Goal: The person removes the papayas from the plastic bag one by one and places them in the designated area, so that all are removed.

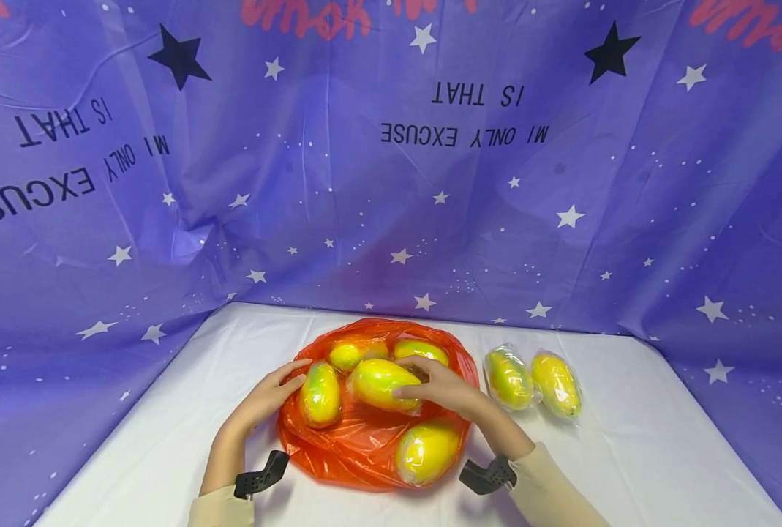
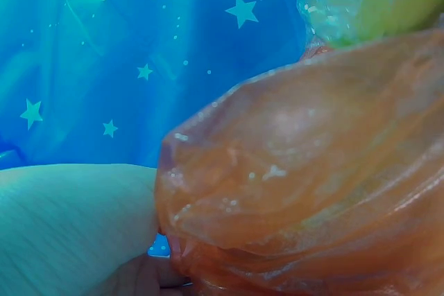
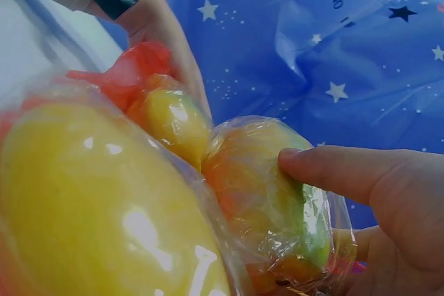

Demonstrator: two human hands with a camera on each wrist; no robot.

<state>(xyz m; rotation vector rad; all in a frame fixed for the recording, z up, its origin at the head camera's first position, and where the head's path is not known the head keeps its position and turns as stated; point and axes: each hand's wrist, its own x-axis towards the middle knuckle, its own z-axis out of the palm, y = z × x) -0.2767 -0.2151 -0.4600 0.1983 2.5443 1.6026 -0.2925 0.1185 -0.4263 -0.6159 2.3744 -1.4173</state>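
Mango [image 1: 377, 383], smooth, oval and yellow-green, is right in the middle of the red bag [image 1: 358, 443], sheathed in shiny clear film! Out on the left, the left hand [image 1: 264, 399] touches the rim of that thin, crinkled plastic; whether it's pinching, I can't tell. Just beside it, a plump wrapped fruit [image 1: 321, 395] in the bag; then the right hand [image 1: 446, 388], thumb and fingers gripping the mango's rounded end; farther right, two film-wrapped ovals [image 1: 510, 377] side by side on white cloth [image 1: 601, 468]

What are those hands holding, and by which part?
The right hand grips the middle wrapped mango by its right end; whether the left hand grips the red plastic bag cannot be told.
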